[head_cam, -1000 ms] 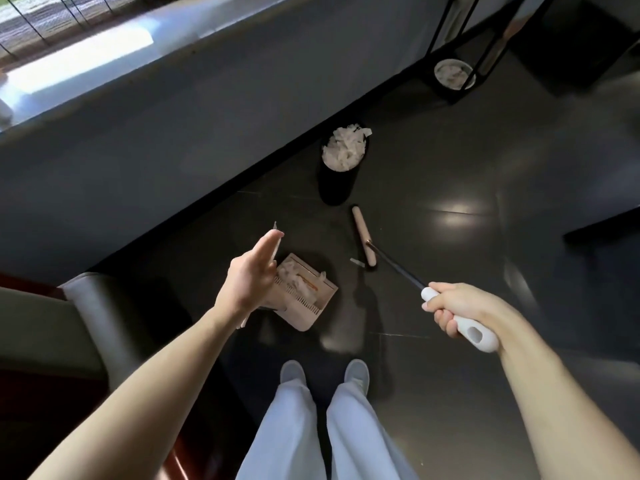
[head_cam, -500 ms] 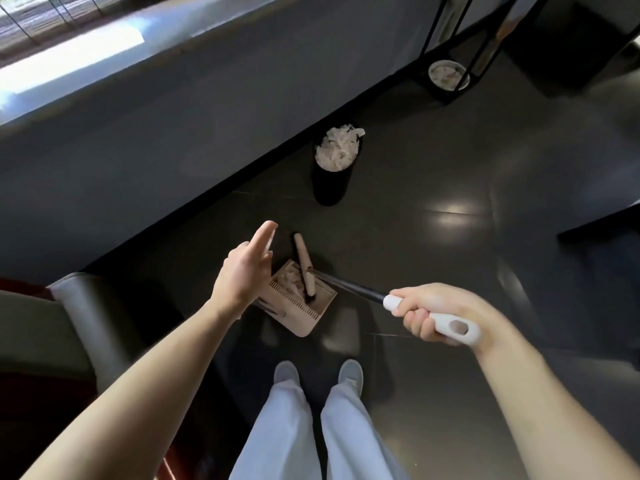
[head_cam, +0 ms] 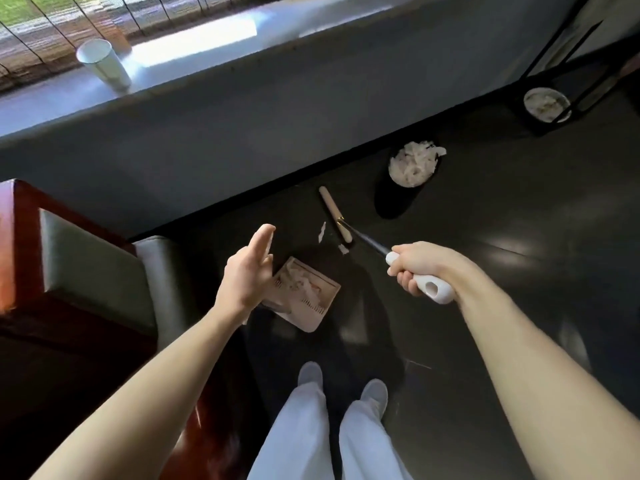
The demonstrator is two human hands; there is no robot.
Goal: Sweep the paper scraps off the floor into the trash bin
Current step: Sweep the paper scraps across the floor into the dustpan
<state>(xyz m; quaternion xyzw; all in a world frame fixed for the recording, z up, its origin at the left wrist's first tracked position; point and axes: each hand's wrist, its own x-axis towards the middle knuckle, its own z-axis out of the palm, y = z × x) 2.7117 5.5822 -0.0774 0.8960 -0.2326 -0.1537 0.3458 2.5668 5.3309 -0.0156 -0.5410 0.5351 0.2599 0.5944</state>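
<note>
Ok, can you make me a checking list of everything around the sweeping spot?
Surface: dark shiny floor, two paper scraps lying beside the broom.
Job's things: broom head on the floor; dustpan holding scraps; black trash bin heaped with paper.
Clutter: nothing seen.
Hands: right hand grips the broom handle; left hand in front of the dustpan, grip unclear.
Cables: nothing seen.
Surroundings: cup on the window ledge, green seat, second container farther off.

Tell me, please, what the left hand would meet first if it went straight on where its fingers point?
Probably the grey wall, since the left hand aims left of the broom head; depth is unclear.
</note>
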